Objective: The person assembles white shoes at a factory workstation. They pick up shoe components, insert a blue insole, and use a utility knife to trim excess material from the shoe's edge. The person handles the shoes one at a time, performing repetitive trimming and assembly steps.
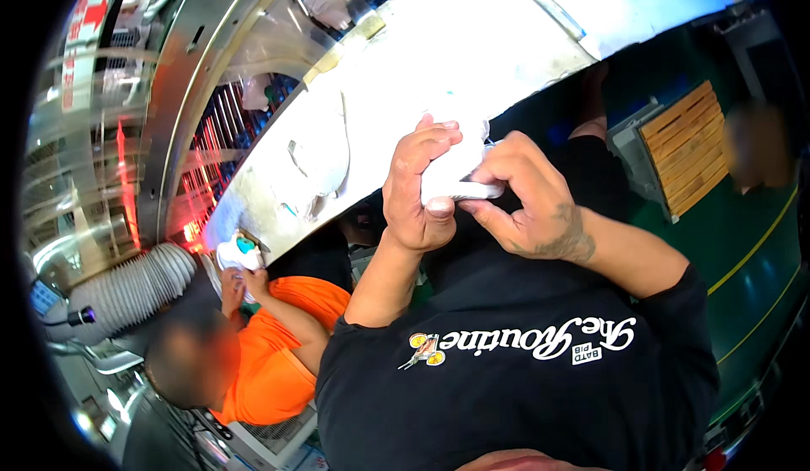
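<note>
A white shoe (456,161), partly washed out by glare, is held up in front of my chest at the near edge of the table. Wrapped around its left side is my left hand (413,186), fingers along the upper and thumb at the near end. My right hand (533,203) grips the shoe's right side, its thumb and bent fingers pinching near the pale rim that looks like the sole edge. Whether those fingers also hold something small is hidden. Another white shoe (319,155) lies on the table to the left.
The bright white table (472,45) runs diagonally, with a red-and-grey pen-like tool (555,11) at its far right. At left, a co-worker in an orange shirt (274,349) handles a white shoe with teal (240,252). A ribbed hose (139,285) and a slatted wooden board (685,150) stand nearby.
</note>
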Demonstrator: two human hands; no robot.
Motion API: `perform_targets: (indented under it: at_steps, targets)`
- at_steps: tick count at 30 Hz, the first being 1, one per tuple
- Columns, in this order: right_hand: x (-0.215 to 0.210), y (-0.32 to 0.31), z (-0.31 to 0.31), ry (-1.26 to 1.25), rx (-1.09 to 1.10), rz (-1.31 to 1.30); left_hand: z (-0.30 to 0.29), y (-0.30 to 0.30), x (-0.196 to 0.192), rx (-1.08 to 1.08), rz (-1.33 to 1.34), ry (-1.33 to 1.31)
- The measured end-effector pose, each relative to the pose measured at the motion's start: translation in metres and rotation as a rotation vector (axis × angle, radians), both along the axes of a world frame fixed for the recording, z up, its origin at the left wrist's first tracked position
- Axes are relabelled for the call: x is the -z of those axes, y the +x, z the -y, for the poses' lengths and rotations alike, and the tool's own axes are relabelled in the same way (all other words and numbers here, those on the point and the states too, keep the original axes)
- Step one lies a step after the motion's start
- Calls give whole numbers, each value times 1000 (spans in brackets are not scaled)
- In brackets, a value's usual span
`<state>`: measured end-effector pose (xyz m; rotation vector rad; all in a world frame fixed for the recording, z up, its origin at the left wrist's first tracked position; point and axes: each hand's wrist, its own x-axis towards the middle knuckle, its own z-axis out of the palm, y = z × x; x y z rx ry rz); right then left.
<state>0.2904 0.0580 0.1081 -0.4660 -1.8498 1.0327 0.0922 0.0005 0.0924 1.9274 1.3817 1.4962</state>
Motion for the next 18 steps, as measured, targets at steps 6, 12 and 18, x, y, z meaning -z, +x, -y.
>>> perform_targets:
  at_steps: [6, 12, 18]
  targets:
    - [10, 3, -23, 352, -54, -72, -14, -6, -8, 122, -15, 27]
    - [11, 14, -31, -29, -206, 48, -13, -24, -7, 276, 69, -21]
    - [30, -9, -22, 91, 9, 9, -1, -46, -31, 248, 14, -186]
